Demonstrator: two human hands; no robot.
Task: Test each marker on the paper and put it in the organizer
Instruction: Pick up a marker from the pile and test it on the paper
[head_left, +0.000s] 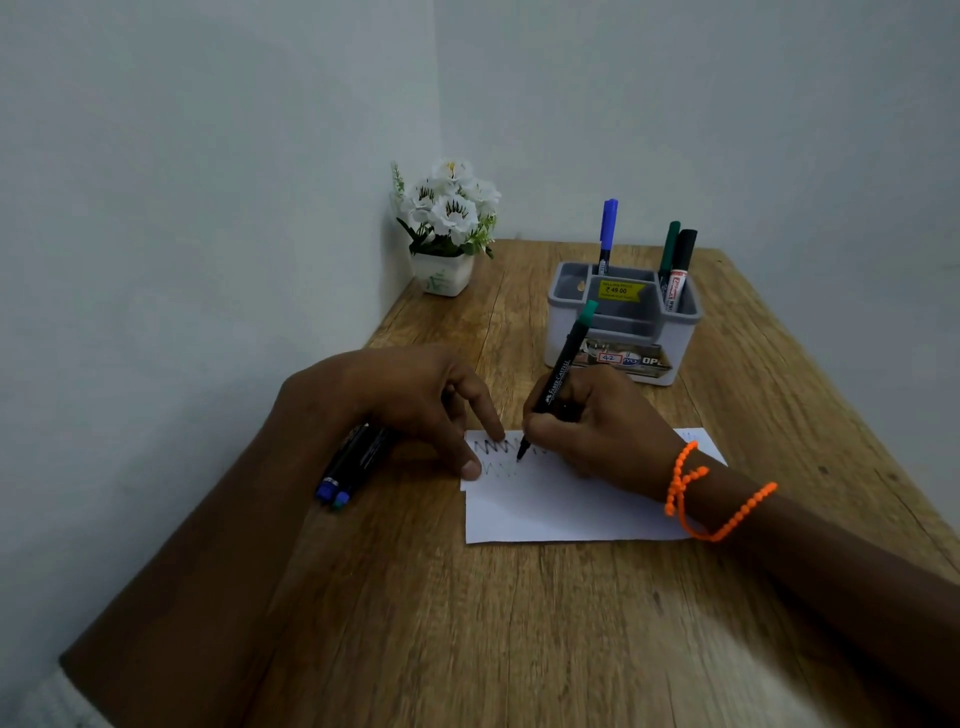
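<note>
Head view: right hand (597, 426) pinches marker (558, 379), left hand (415, 405) fingers pin paper (561, 499) at 9 o'clock; lifting could let it skid.

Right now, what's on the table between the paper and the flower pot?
In the head view, only the left hand crosses that stretch; past it there is bare table from the paper to the flower pot.

a single head-worn view looks forward and down from the person's seat, wide-angled so edges bend. it sits close above the wooden table (467, 623), with both forearms entering from the bottom. the paper (561, 509) lies near centre; the organizer (623, 322) and the wall corner stand farther off.
</note>
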